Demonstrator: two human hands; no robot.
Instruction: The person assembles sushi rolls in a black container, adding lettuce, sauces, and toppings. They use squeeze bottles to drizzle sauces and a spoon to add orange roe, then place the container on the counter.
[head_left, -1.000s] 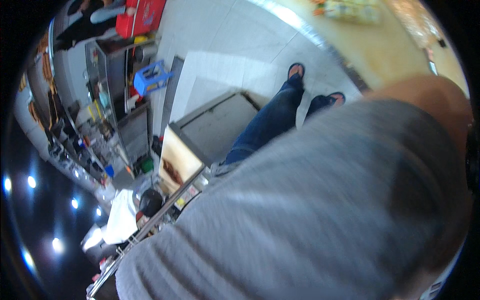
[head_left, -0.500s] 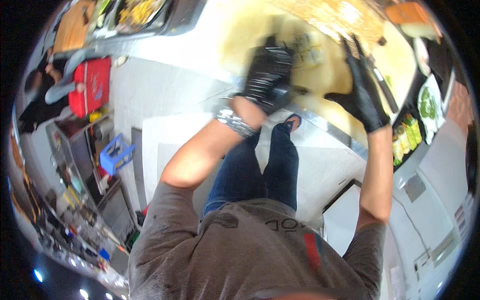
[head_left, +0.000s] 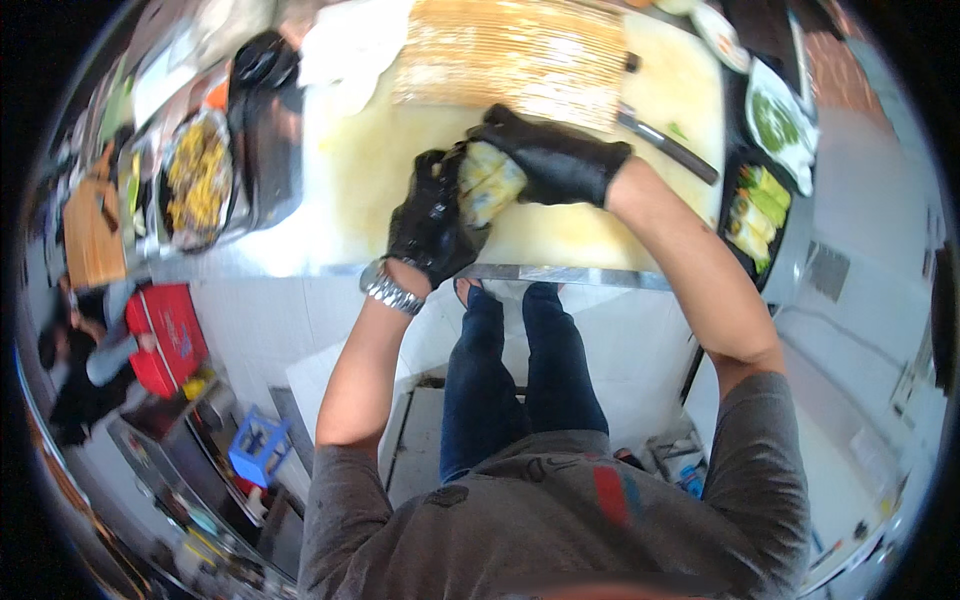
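Both my hands wear black gloves and meet over the pale cutting board (head_left: 345,190). Between them is a cluster of pale yellow-green cut roll pieces (head_left: 491,184), pressed side by side. My left hand (head_left: 432,215) cups the pieces from the left and below, fingers curled. From the upper right my right hand (head_left: 550,158) closes over their top edge; its fingertips are partly hidden. Beyond the hands lies a bamboo rolling mat (head_left: 510,55). A knife (head_left: 668,142) with a dark handle rests on the board to the right.
A black tray of rolls and greens (head_left: 757,215) stands at right, beside a white dish of green leaves (head_left: 780,120). At left are a platter of yellow shredded food (head_left: 197,180) and a wooden board (head_left: 95,232). Another person sits beyond a red box (head_left: 165,338); a blue stool (head_left: 260,447) stands nearby.
My right hand, spread near the mat before, has come left and closed on the roll pieces. My left hand now cups them too. The view has turned, showing the board more squarely.
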